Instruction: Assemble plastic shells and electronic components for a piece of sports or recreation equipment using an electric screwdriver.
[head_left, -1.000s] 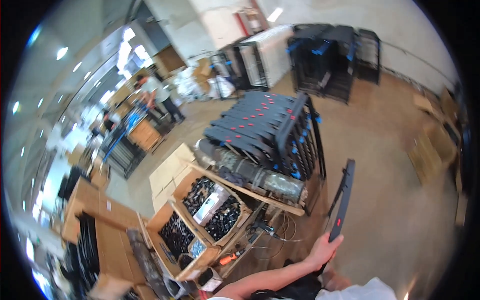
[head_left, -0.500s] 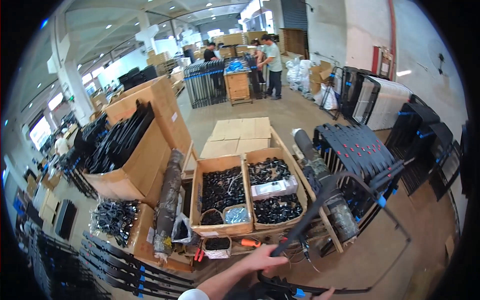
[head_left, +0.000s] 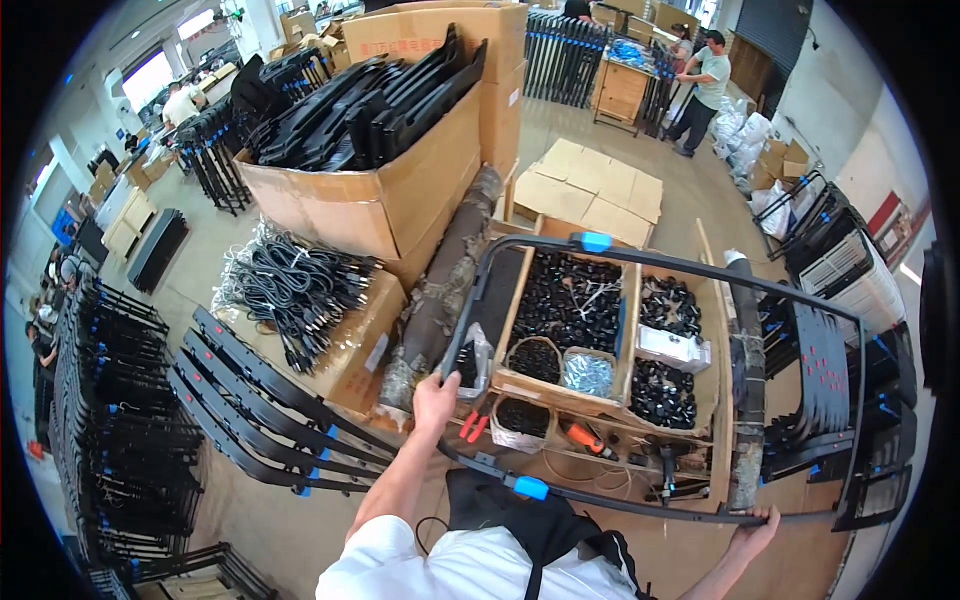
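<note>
A large black tubular frame (head_left: 690, 272) with blue clips on its bars stretches in front of me, held up by both hands. My left hand (head_left: 436, 402) is closed around its left bar, near a rounded corner. At its near bar on the right, my right hand (head_left: 757, 528) grips the tube with fingers wrapped over it. Through the frame show two cardboard bins (head_left: 630, 340) of small black parts, with a small tub of silvery screws (head_left: 588, 372) inside the left one. Below the bins are red-handled pliers (head_left: 474, 424) and an orange-handled tool (head_left: 587, 438).
Several curved black frames (head_left: 265, 410) stand at the left, beside a carton topped with black cables (head_left: 300, 295). Behind it is a tall cardboard box (head_left: 340, 205) of black parts. Wrapped rollers (head_left: 440, 290) flank the bins. More frames (head_left: 815, 375) stand right; a person (head_left: 700, 90) works farther back.
The view has turned left and downward. The black frame has swung from upright at the right to lying across in front of me, and my left hand now holds its left bar.
</note>
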